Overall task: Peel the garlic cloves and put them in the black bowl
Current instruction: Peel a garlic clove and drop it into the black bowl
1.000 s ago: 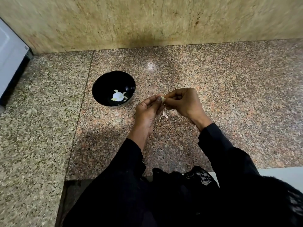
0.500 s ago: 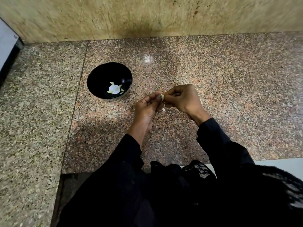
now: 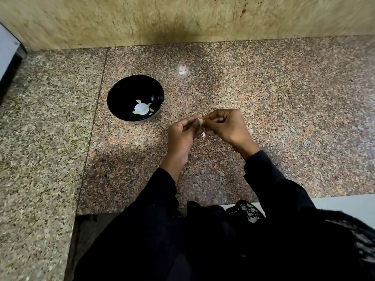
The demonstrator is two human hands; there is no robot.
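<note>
I see my left hand (image 3: 182, 134) and right hand (image 3: 225, 126) meeting above the granite counter (image 3: 263, 98), fingertips of both pinching one garlic clove (image 3: 200, 122) between them. Farther off to the left sits the black bowl (image 3: 121, 94), holding several pale peeled cloves (image 3: 141, 108).
</note>
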